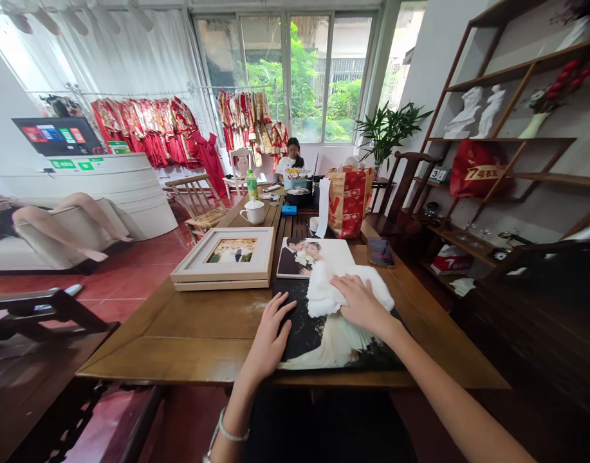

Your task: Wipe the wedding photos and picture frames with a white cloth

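Your right hand lies on the white cloth, right of centre, whether gripping I cannot tell; your left hand, fingers spread, holding nothing, touches the dark photo panel, lower centre.

The large photo panel lies flat at the near edge of the wooden desk, its picture showing a pale, spreading gown against a nearly black ground with scattered light specks. A soft-looking white cloth, loosely rumpled and partly spread, lies across the panel's far right part, hiding the picture there.
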Available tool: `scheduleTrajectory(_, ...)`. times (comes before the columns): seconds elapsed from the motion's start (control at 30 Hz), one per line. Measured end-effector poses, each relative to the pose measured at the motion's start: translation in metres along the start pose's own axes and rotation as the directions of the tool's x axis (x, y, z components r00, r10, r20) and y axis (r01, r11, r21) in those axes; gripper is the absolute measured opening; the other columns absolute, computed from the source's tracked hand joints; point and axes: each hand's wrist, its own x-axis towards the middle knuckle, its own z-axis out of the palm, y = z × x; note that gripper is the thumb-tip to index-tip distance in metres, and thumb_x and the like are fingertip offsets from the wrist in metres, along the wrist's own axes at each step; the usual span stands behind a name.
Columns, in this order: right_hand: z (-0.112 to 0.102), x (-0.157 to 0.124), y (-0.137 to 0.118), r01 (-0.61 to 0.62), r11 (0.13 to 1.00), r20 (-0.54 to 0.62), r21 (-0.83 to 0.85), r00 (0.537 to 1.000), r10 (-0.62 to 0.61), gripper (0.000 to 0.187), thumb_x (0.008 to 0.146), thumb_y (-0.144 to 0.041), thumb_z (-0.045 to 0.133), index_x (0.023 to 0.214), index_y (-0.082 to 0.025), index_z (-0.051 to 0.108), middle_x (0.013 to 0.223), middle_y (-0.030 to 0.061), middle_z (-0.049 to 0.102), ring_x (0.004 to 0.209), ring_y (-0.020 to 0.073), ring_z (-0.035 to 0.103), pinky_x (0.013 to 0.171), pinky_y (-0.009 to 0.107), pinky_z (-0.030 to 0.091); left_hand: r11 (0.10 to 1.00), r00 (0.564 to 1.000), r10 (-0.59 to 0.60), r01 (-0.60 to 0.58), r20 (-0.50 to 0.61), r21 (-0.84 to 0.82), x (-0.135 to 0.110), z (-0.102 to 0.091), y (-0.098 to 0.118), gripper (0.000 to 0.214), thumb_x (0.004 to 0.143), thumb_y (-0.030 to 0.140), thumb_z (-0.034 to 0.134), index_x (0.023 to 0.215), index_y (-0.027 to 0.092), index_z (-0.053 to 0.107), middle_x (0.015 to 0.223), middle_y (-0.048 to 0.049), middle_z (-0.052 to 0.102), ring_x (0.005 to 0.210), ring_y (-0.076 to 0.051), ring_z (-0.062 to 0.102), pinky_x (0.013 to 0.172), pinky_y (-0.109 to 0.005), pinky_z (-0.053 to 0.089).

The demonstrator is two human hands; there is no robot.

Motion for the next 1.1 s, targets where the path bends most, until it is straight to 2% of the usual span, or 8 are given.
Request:
scheduleTrajectory(0.13,0.004,-0.022,-0.005,0.005,1.0,0.002,-0.002,1.0,-0.005,0.067,0.066,-0.004,0.042,0.131,-0.02,0.045,0.145,0.007,0.039,0.132,0.0322,0.026,0.104,0.064,0.018,1.0,1.0,-0.001,0.001,0.009,-0.002,0.0,0.0,0.0,0.037,0.091,0.018,0.04,0.125,0.025,0.053,0.145,-0.0069,0.039,0.139,-0.021,0.025,0.114,-0.049,0.018)
scheduleTrajectory(0.27,0.012,-0.075,-0.018,0.031,1.0,0.027,-0.001,0.999,-0.031,0.077,0.056,-0.003,0.042,0.13,-0.023,0.047,0.146,0.0036,0.038,0.135,0.0312,0.021,0.107,0.063,0.012,1.0,1.0,0.002,-0.002,-0.003,0.001,0.0,0.0,-0.001,0.036,0.091,0.017,0.04,0.124,0.025,0.054,0.144,-0.0068,0.04,0.139,-0.022,0.025,0.114,-0.05,0.019)
scheduleTrajectory(0.4,0.011,-0.122,-0.03,0.072,0.997,0.122,0.041,0.99,-0.077,0.086,0.048,-0.003,0.042,0.131,-0.026,0.048,0.149,0.0017,0.034,0.138,0.0313,0.017,0.109,0.063,0.005,1.0,1.0,0.003,-0.003,-0.011,0.005,0.0,0.0,0.0,0.036,0.091,0.018,0.041,0.123,0.026,0.055,0.143,-0.0062,0.042,0.139,-0.023,0.026,0.114,-0.051,0.019)
scheduleTrajectory(0.5,0.006,-0.131,-0.03,0.094,0.992,0.139,0.09,0.985,-0.106,0.084,0.048,-0.004,0.042,0.128,-0.028,0.05,0.147,0.0002,0.036,0.138,0.0294,0.018,0.11,0.061,0.004,1.0,1.0,0.006,-0.006,-0.007,0.005,0.0,-0.001,0.001,0.036,0.091,0.018,0.041,0.124,0.026,0.054,0.144,-0.006,0.04,0.139,-0.022,0.025,0.114,-0.05,0.018)
scheduleTrajectory(0.63,0.003,-0.104,-0.016,0.087,0.99,0.078,0.116,0.992,-0.096,0.076,0.053,-0.005,0.042,0.125,-0.026,0.052,0.144,0.0026,0.041,0.136,0.0283,0.023,0.11,0.059,0.008,1.0,1.0,0.012,-0.012,-0.008,0.002,0.0,-0.001,0.0,0.036,0.091,0.019,0.041,0.124,0.027,0.054,0.144,-0.0054,0.041,0.139,-0.022,0.026,0.114,-0.05,0.019)
scheduleTrajectory(0.9,0.002,-0.005,0.026,0.03,0.99,0.001,0.136,1.0,-0.03,0.067,0.064,-0.01,0.045,0.13,-0.019,0.047,0.139,0.0113,0.045,0.13,0.0301,0.029,0.106,0.06,0.014,1.0,1.0,0.006,-0.006,0.009,0.008,0.0,-0.002,0.0,0.036,0.091,0.019,0.04,0.124,0.026,0.054,0.144,-0.0064,0.04,0.139,-0.022,0.026,0.114,-0.05,0.019)
scheduleTrajectory(1.0,0.0,0.007,0.036,0.038,0.988,-0.012,0.15,0.999,-0.037,0.067,0.066,-0.011,0.044,0.132,-0.018,0.045,0.136,0.0121,0.048,0.131,0.0288,0.029,0.107,0.057,0.014,1.0,1.0,0.012,-0.012,0.006,0.005,0.0,-0.002,0.0,0.037,0.091,0.018,0.04,0.124,0.027,0.054,0.144,-0.0058,0.041,0.139,-0.022,0.026,0.114,-0.05,0.019)
scheduleTrajectory(1.1,0.003,-0.003,0.041,0.042,0.986,-0.01,0.16,0.999,-0.041,0.07,0.064,-0.01,0.043,0.133,-0.019,0.044,0.139,0.0114,0.045,0.134,0.0271,0.026,0.109,0.056,0.01,1.0,1.0,0.013,-0.013,-0.001,0.002,0.0,-0.001,-0.001,0.037,0.091,0.018,0.041,0.125,0.028,0.054,0.144,-0.0052,0.041,0.139,-0.022,0.026,0.114,-0.05,0.02)
